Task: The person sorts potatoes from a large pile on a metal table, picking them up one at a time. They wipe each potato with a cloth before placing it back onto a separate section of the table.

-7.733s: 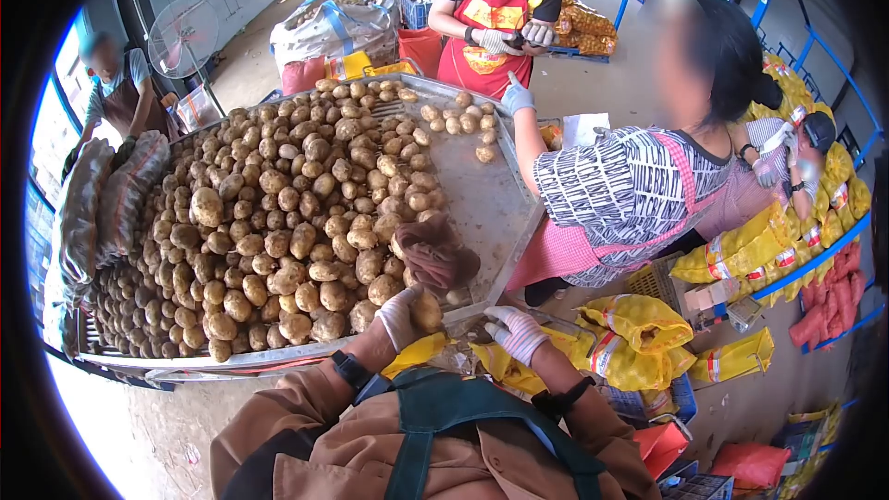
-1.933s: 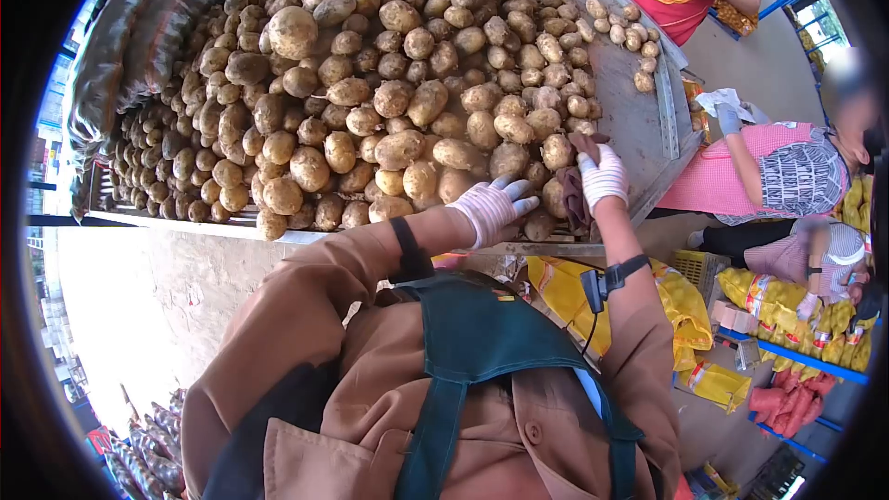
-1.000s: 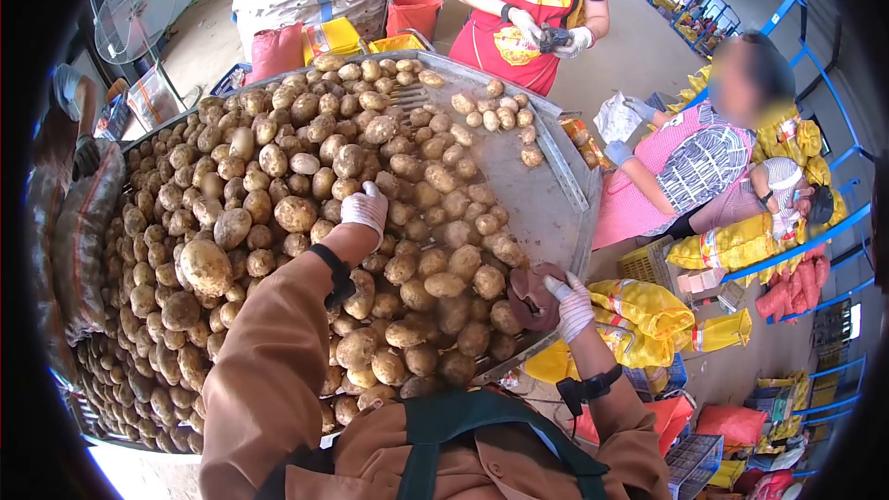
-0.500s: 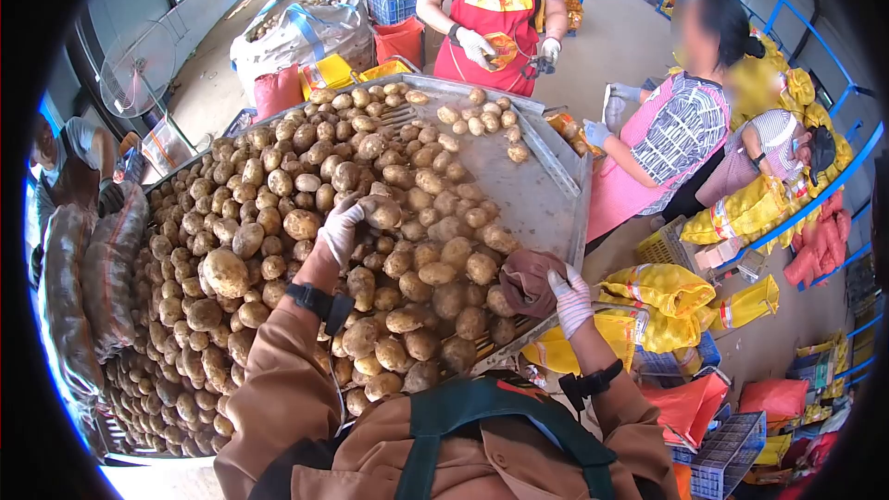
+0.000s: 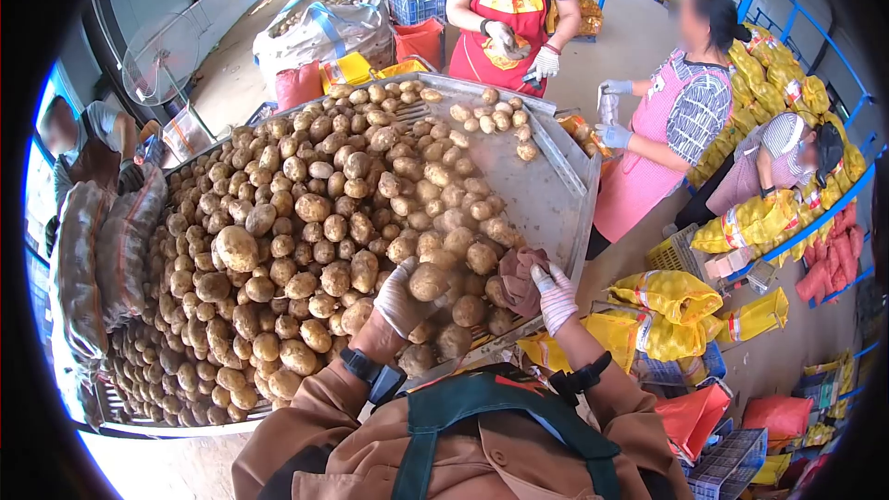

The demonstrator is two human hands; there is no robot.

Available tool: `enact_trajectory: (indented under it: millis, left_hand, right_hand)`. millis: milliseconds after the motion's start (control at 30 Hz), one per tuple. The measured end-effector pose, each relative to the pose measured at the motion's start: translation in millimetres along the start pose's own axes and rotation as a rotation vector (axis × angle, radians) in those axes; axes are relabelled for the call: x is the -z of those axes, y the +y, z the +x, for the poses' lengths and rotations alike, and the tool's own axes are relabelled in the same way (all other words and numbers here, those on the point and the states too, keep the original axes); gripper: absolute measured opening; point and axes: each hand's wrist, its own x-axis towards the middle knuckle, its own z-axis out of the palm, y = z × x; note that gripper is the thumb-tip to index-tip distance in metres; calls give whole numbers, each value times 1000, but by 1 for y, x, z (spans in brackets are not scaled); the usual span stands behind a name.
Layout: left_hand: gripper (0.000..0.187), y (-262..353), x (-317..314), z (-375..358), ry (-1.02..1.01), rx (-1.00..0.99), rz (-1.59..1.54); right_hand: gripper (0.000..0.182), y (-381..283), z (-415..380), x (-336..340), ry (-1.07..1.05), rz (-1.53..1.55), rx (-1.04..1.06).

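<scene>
At the near edge of the worktop (image 5: 541, 187), 2 gloved hands work beside a broad heap of potatoes (image 5: 310, 231). The left hand (image 5: 398, 304) is curled around the side of 1 potato (image 5: 428, 282), held at the heap's near right part. The right hand (image 5: 557, 304), to its right, pinches a bunched brown cloth (image 5: 519, 280), which lies against the outermost potatoes. A small cluster of potatoes (image 5: 491, 118) rests apart, towards the far side of the bare metal. At the far left, net sacks (image 5: 125, 264) lean by the heap. Beyond stand 2 co-workers: 1 in a red apron (image 5: 500, 30), 1 in a pink apron (image 5: 639, 143).

Likely faults: the rounded, dusty potato may slip from the glove, since the fingers appear to bear mainly on its side; a knock from the left hand could loosen the heap and send potatoes over the near rim; the cloth, if pulled sharply, could drag its neighbours along.
</scene>
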Motion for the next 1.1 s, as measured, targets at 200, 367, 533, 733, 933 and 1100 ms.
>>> enact_trajectory:
  millis: [200,367,533,733,933,1100]
  left_hand:
    - [30,-21,-6,-17,17,-11,-64]
    - [29,-56,-18,-22,157,-55,5]
    - [39,-85,-6,-10,101,-108,159]
    - [35,-114,-32,-23,99,-99,47]
    - [41,-136,-30,-20,181,-61,-2]
    - [39,-138,-35,-12,108,-42,-107]
  right_hand:
    - [23,8,-12,22,-99,-7,41]
    - [22,17,-9,54,-53,50,-12]
    - [23,13,-12,77,-103,97,7]
    - [24,7,-13,98,-114,111,-90]
    - [24,4,-15,114,-151,65,-100]
    - [26,11,-8,121,-108,81,-132]
